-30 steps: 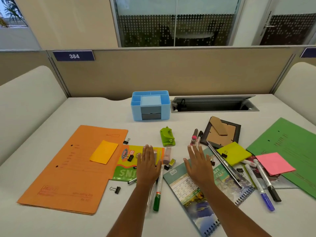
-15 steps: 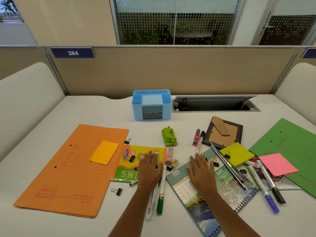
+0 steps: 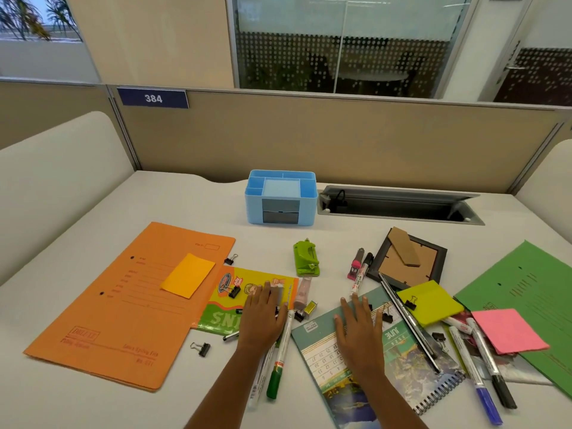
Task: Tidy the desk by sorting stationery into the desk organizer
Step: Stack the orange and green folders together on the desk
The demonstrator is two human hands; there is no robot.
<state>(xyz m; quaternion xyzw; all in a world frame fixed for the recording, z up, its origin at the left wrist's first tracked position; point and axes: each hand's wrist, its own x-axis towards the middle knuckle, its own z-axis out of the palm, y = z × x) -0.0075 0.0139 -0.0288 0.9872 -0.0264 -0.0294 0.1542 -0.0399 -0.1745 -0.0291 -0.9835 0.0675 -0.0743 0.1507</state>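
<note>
A light blue desk organizer [image 3: 281,202] stands at the back middle of the desk, its compartments showing nothing inside. My left hand [image 3: 263,317] lies flat, fingers spread, over a yellow-green packet [image 3: 238,301] and pens, with a green-capped marker [image 3: 278,360] beside it. My right hand [image 3: 359,329] rests flat on a spiral calendar [image 3: 377,363]. Neither hand holds anything. A green hole punch [image 3: 306,258], a pink stapler [image 3: 356,264] and several markers [image 3: 483,366] and binder clips lie scattered.
An orange folder [image 3: 123,305] with a yellow sticky pad [image 3: 188,275] lies left. A green folder [image 3: 532,298], pink pad [image 3: 507,329], lime pad [image 3: 430,301] and picture frame [image 3: 408,258] lie right. An open cable tray [image 3: 399,205] sits behind, beside the organizer.
Both hands have slid back toward me a little, staying flat on the desk. Nothing was picked up.
</note>
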